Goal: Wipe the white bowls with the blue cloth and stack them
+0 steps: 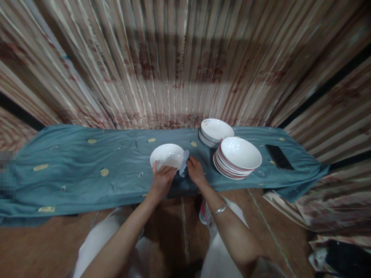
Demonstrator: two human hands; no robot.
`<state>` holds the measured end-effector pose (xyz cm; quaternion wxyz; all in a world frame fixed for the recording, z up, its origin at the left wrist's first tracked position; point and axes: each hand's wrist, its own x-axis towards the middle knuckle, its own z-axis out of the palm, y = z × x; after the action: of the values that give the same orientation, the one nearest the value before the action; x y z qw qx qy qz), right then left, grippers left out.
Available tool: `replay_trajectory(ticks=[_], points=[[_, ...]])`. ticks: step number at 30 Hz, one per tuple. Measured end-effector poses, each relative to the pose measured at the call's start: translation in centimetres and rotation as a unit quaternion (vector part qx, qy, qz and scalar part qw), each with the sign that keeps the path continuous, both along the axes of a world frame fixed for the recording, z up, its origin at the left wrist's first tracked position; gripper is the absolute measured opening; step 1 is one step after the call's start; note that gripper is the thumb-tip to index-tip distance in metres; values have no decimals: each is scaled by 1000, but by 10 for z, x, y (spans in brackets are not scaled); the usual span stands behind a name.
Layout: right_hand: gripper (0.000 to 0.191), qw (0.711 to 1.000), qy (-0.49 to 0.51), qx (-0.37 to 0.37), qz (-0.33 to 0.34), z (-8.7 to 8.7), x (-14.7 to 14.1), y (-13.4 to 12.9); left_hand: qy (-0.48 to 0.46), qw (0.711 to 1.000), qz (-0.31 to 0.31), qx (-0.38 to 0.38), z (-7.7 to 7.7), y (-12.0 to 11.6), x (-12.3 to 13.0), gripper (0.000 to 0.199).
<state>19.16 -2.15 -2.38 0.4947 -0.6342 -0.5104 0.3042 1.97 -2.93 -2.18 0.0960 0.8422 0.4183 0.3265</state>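
Observation:
A white bowl (pixel 167 153) rests in front of me on a patterned blue-green cloth. My left hand (pixel 161 180) grips its near rim, with the thumb outside at the left and the fingers over the inner wall. In my right hand (pixel 196 170) is a thin pale-blue piece with a wavy edge, perhaps a wiping cloth (pixel 184 163), pinched between the fingers. That piece touches or nearly touches the bowl's right rim. A silver bangle circles my right wrist.
Right of my hands stand a stack of white bowls with red rims (pixel 241 153) and, behind it, a stack of plates (pixel 216 129). A black phone (pixel 279 157) lies farther right. The tablecloth (pixel 78 170) covers a long narrow table, with a pleated curtain (pixel 162 69) behind.

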Motion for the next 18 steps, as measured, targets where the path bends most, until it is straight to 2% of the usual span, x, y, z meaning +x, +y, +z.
replay_trajectory(ticks=[3, 6, 10, 13, 18], points=[[37, 999, 35, -3, -22, -6, -12, 3, -24, 1000, 10, -14, 2, 4, 2, 27], [56, 999, 34, 13, -10, -5, -24, 4, -65, 997, 21, -37, 6, 9, 0, 26], [62, 998, -22, 50, 21, 1, -38, 2, -179, 977, 56, -100, 17, 13, -6, 21], [60, 993, -63, 92, 42, 7, -44, 1, -303, 933, 87, -174, 27, 12, -11, 20], [56, 987, -88, 127, 50, 12, -46, 1, -470, 827, 90, -296, 46, 4, -14, 30]])
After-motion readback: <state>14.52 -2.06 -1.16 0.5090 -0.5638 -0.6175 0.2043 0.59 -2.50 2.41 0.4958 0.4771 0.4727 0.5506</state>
